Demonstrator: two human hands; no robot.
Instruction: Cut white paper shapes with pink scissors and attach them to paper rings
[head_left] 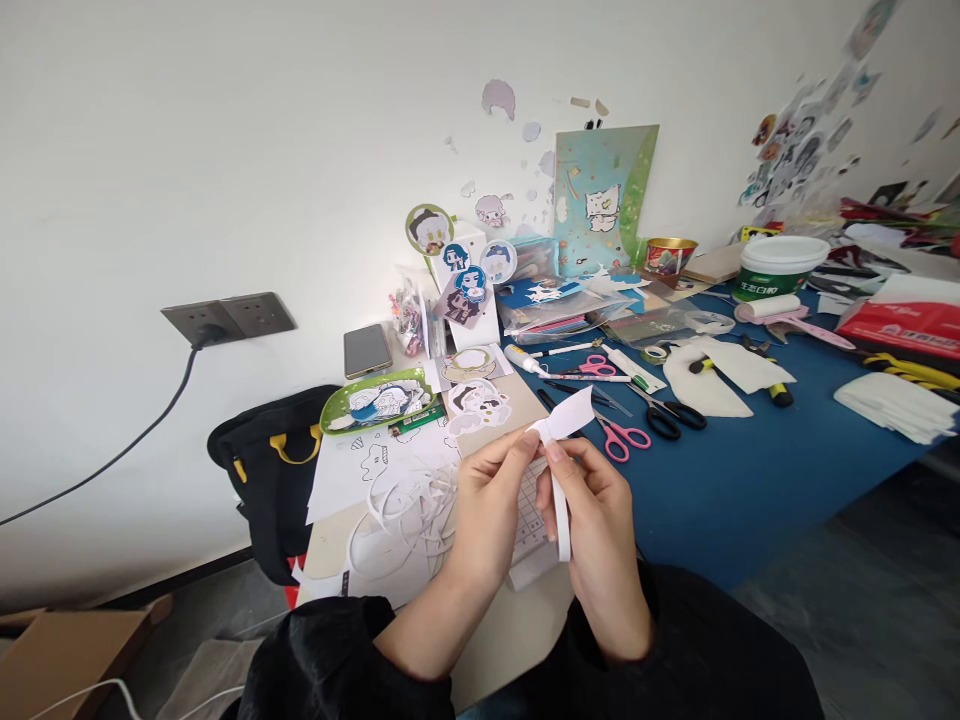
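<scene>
My left hand (491, 495) pinches a white paper strip (562, 515) between thumb and fingers. Opposite it, my right hand (604, 535) grips the same strip with the thumb on top. The strip's wider end flares out above the fingertips, and its narrow end hangs down over the right palm. Where the two thumbs meet, I cannot tell whether the paper is folded or looped. Beneath the hands lies a white sheet with a printed grid (529, 520), partly hidden. A heap of curled paper strips (405, 520) rests to the left of my left hand.
Pink-handled scissors (626, 440) and black-handled scissors (675, 418) lie beyond my right hand. A green tray (330, 415) holds paper cutouts, with a phone (367, 350) behind it. Farther right stand a white-lidded tub (784, 262) and a red packet (900, 325). A black bag (262, 490) hangs at the table's left.
</scene>
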